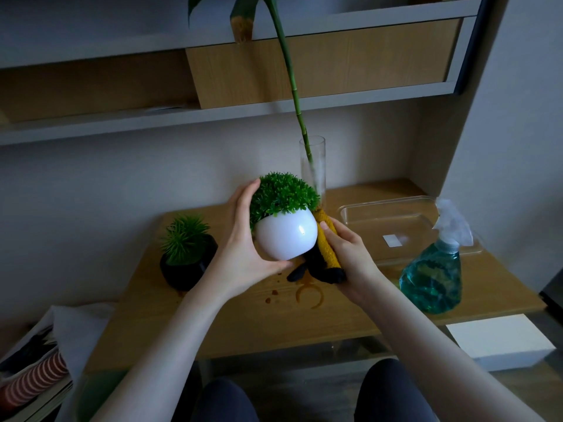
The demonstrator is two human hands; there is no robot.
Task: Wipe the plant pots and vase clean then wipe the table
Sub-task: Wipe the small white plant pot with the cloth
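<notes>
The left hand [243, 239] cupped a round white pot [286, 236] from its left side, fingers curled up behind the foliage and thumb under the base, holding it tilted in the air above the wooden table [243, 318]. The pot held a dense dome of small green leaves [283, 194]. The right hand [347, 254] gripped a yellow and black cloth [326, 254] and pressed it against the pot's right side; the two hands were close together, with the pot between them.

On the table at the left stood a black pot [187, 266] holding a spiky green plant [184, 239]. Behind the white pot rose a tall clear glass vase [313, 166] with a single long green stalk [292, 86] standing in it, leaning up toward the shelves [213, 117]. To the right lay a shallow clear plastic tray [393, 217] with a small white label on its bottom. Just in front of the tray stood a clear spray bottle [435, 269] partly filled with blue-green liquid. A brown ring stain and some drips [307, 295] marked the tabletop directly below the hands
</notes>
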